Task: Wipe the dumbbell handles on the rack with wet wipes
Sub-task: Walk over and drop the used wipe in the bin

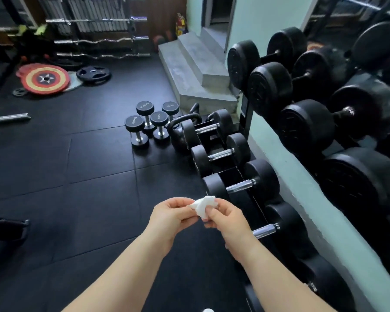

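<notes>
Left hand (171,216) and right hand (225,219) meet just left of the rack (231,173); both pinch one white wipe (203,204) between fingertips and thumb; the wipe is crumpled into a wad, not spread flat; neither hand touches metal.

Wipe: judged light, soft and limp, probably damp; it should mould to a round bar; better opened out and wrapped round the bar under the palm than used as a wad; a thin sheet may roll up or tear on ridged metal.

Nearest handle (264,231) lies on the rack just right of the right hand, its near part hidden by that wrist; a short chrome bar between two black heads; judged stiff and hard, slick once wet; the dumbbell looks heavy, so wipe it where it sits and do not lift it; take hold at mid-bar, twist, then slide toward each head.

Further along the rack: second handle (240,186), third handle (220,154), fourth handle (206,128); each in its own cradle, well apart from the hands.

At the rack's far end, a kettlebell (180,131) on the floor; touching the rack or just beside it, cannot tell; left of it, small dumbbells (148,124) stand on end, off the rack.

Above and behind the rack, past a pale green ledge, larger dumbbells (306,127); mirror image or second row, cannot tell; beyond the far end, concrete steps (196,66); well left of the rack, weight plates (46,78) on the floor.
</notes>
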Tool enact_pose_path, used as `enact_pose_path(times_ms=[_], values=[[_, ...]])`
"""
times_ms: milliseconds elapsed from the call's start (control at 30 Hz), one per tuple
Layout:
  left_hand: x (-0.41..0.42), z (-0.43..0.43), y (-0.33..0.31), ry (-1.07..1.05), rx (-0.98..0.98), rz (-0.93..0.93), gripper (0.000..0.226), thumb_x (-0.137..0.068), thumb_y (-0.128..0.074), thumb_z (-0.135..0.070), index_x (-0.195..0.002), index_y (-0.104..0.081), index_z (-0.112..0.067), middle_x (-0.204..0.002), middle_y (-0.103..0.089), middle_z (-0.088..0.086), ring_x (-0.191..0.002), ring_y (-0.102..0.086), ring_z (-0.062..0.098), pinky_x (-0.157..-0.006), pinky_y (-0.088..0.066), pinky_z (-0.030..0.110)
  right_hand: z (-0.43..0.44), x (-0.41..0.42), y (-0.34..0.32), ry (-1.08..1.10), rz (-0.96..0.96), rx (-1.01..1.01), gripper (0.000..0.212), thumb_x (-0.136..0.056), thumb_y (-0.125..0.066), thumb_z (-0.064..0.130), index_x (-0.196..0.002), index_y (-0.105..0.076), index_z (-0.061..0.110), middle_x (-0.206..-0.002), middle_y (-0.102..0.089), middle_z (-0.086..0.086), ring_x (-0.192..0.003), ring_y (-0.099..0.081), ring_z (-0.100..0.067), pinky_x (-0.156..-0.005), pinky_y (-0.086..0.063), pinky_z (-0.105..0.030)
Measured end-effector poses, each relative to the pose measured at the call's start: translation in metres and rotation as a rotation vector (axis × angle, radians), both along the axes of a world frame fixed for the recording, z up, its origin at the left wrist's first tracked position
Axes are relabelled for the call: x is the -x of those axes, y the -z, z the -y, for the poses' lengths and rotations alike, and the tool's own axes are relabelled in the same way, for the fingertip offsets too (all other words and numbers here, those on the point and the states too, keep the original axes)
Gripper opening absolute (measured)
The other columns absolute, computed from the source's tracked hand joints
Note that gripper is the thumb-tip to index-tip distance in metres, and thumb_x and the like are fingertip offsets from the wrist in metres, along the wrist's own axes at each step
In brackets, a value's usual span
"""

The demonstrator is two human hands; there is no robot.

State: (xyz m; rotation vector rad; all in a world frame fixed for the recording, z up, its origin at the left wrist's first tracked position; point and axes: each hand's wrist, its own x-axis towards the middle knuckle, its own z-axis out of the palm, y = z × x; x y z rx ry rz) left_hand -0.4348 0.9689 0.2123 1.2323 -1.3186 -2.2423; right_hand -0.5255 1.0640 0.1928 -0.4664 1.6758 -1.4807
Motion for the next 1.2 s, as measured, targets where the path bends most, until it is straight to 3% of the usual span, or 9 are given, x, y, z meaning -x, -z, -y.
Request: enact_pose_path(times_ms=[100,233,367,533,667,733,867,1000,1200], values=[[0.013,-0.021,-0.002,0.205,-0.071,-0.047,0.015,-0.084,-0.055,0.002,-0.074,-0.064,-0.003,-0.068,-0.070,0.007,-0.065,-0.068,0.013,-0.060,-0.056,0.019,-0.034,-0.003,-0.006,0.214,-0.134,-0.044,0.020,-0.087,-0.053,0.005,-0.081,-0.063,0.021,-0.077,-0.063,0.004,-0.071,-0.055,-0.007,-0.065,-0.046,-0.014],[0.018,-0.056,0.003,0.546,-0.015,-0.027,0.006,-0.085,-0.059,-0.002,-0.081,-0.061,-0.007,-0.073,-0.067,0.006,-0.058,-0.066,0.007,-0.055,-0.054,0.017,-0.085,-0.033,-0.011,0.441,-0.244,-0.127,0.022,-0.085,-0.057,0.005,-0.074,-0.059,0.025,-0.070,-0.059,0.010,-0.059,-0.055,0.007,-0.061,-0.043,-0.006],[0.009,-0.107,0.011,0.832,-0.088,-0.032,0.016,-0.087,-0.053,0.001,-0.102,-0.057,-0.004,-0.084,-0.065,0.008,-0.061,-0.066,0.008,-0.053,-0.053,0.017,-0.140,-0.086,-0.005,0.791,-0.130,-0.135,0.028,-0.087,-0.052,0.006,-0.076,-0.058,0.031,-0.078,-0.061,0.011,-0.077,-0.056,-0.005,-0.074,-0.044,-0.016],[-0.028,-0.198,0.021,1.151,-0.133,0.034,0.010,-0.088,-0.052,0.002,-0.084,-0.057,-0.006,-0.074,-0.064,0.009,-0.058,-0.065,0.012,-0.050,-0.053,0.018,-0.218,-0.166,-0.001,1.045,-0.101,-0.285,0.022,-0.093,-0.043,0.011,-0.088,-0.060,0.023,-0.073,-0.055,0.015,-0.065,-0.051,0.003,-0.060,-0.040,-0.002],[-0.078,-0.283,0.024,1.355,-0.083,0.077,0.009,-0.086,-0.058,-0.003,-0.077,-0.056,-0.006,-0.084,-0.062,0.014,-0.074,-0.061,0.018,-0.059,-0.055,0.023,-0.290,-0.235,0.005,1.225,-0.184,-0.503,0.022,-0.091,-0.047,0.009,-0.076,-0.062,0.002,-0.070,-0.059,-0.008,-0.063,-0.049,-0.008,-0.053,-0.034,-0.014],[-0.106,-0.331,0.019,1.448,-0.040,0.069,0.007,-0.085,-0.061,-0.009,-0.081,-0.059,-0.004,-0.086,-0.066,0.014,-0.079,-0.065,0.021,-0.072,-0.055,0.028,-0.328,-0.271,0.001,1.358,-0.188,-0.510,0.021,-0.090,-0.048,0.008,-0.078,-0.065,0.005,-0.073,-0.064,-0.005,-0.066,-0.056,-0.010,-0.058,-0.040,-0.015],[-0.167,-0.437,0.013,1.684,0.047,0.049,0.018,-0.082,-0.066,-0.022,-0.080,-0.064,-0.005,-0.088,-0.070,0.015,-0.088,-0.066,0.023,-0.081,-0.054,0.030,-0.413,-0.346,-0.011,1.525,-0.291,-0.566,0.025,-0.086,-0.049,-0.004,-0.092,-0.070,0.008,-0.081,-0.059,0.019,-0.072,-0.057,0.011,-0.066,-0.039,0.001],[-0.238,-0.543,0.008,1.910,0.091,0.020,0.010,-0.081,-0.067,-0.014,-0.076,-0.064,-0.005,-0.082,-0.065,0.013,-0.080,-0.062,0.021,-0.083,-0.053,0.031,-0.508,-0.431,-0.006,1.681,-0.225,-0.558,0.026,-0.085,-0.051,-0.002,-0.096,-0.067,0.015,-0.086,-0.060,0.013,-0.074,-0.056,0.005,-0.063,-0.042,-0.002],[-0.316,-0.674,0.006,2.009,0.152,-0.061,0.017,-0.080,-0.062,0.007,-0.079,-0.054,-0.008,-0.077,-0.060,0.009,-0.068,-0.061,0.018,-0.058,-0.055,0.019,-0.627,-0.519,-0.014,1.904,-0.060,-0.355,0.025,-0.090,-0.043,0.000,-0.093,-0.062,0.016,-0.080,-0.063,-0.002,-0.064,-0.057,-0.007,-0.062,-0.048,-0.018]])
